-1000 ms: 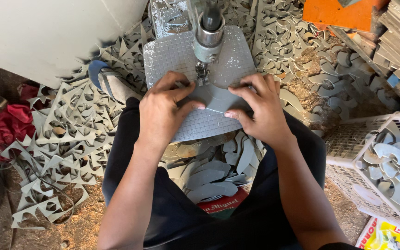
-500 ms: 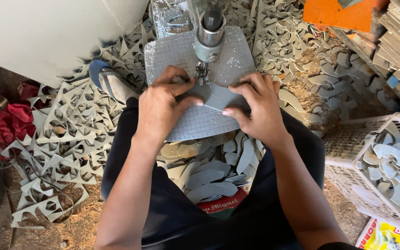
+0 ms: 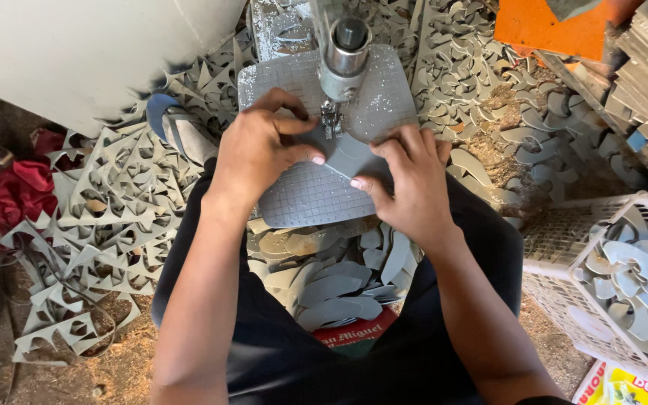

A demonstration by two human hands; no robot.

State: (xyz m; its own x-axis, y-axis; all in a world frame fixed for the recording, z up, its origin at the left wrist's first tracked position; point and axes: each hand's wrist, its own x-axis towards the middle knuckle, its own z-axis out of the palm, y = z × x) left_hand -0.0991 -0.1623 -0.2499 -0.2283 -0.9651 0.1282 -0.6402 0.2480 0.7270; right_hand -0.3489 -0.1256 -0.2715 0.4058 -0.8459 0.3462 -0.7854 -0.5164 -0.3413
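Cutting was in hand: left hand (image 3: 260, 146) and right hand (image 3: 406, 180) each pinched a grey sheet piece (image 3: 346, 154) flat on the gridded counter (image 3: 301, 199), just beneath the machine head (image 3: 343, 56). Judged, further feeding called for fingers kept away from the blade (image 3: 330, 120). Cut pieces (image 3: 331, 289) lay below.

Machine head (image 3: 345, 56) blocks plate's (image 3: 305, 199) far side | near plate edge open | scrap offcuts (image 3: 106, 217) crowd L | basket (image 3: 564, 247) hems R
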